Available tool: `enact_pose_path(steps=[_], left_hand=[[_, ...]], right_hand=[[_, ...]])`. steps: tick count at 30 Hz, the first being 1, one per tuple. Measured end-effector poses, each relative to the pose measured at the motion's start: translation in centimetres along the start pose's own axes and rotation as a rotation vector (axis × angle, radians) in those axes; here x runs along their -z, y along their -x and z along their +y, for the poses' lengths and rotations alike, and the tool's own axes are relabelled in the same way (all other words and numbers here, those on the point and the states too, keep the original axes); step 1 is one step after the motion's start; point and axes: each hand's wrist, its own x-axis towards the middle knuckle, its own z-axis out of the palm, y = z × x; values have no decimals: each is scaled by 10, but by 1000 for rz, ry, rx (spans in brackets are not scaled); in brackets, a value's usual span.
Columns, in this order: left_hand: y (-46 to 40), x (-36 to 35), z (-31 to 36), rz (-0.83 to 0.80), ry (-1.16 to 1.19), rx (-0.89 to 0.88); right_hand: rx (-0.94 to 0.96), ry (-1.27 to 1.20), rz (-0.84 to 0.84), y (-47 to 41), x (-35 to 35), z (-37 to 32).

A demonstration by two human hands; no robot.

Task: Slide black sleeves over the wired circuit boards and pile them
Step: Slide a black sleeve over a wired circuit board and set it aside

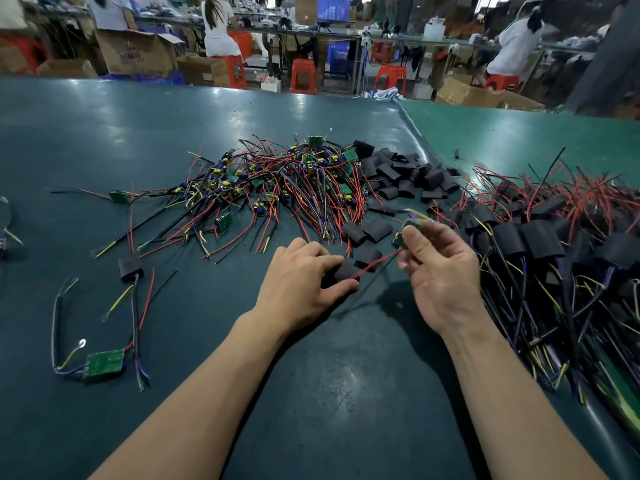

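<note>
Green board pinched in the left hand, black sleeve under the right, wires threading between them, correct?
Hands are swapped. The head view shows the right hand pinching the board and the left hand holding the sleeve; the red wire does run between them.

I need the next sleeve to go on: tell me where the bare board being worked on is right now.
Head view, right of centre: the green circuit board is pinched in the right hand, above the table, beside the left hand gripping a black sleeve.

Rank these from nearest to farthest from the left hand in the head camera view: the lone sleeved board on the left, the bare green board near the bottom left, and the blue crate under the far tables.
From the left hand:
1. Lone sleeved board, to its left on the table.
2. Bare green board, lower left, nearer the table's front edge.
3. Blue crate, across the room.
</note>
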Motion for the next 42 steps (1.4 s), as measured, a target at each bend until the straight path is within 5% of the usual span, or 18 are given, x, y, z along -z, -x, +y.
enact_pose_path(steps=[10, 16, 21, 33, 42], left_hand=[[4, 1, 3, 121, 49, 46], [4, 8, -1, 274, 547, 247], [6, 9, -1, 299, 741, 186], [6, 6, -1, 363, 755, 145], [6, 8, 1, 398, 751, 104]], right_hand=[[137, -56, 134, -5, 2, -2], [-11, -99, 20, -4, 4, -1], [-29, 157, 43, -4, 3, 8], [50, -82, 115, -9, 10, -5], [86, 47, 70, -9, 12, 0]])
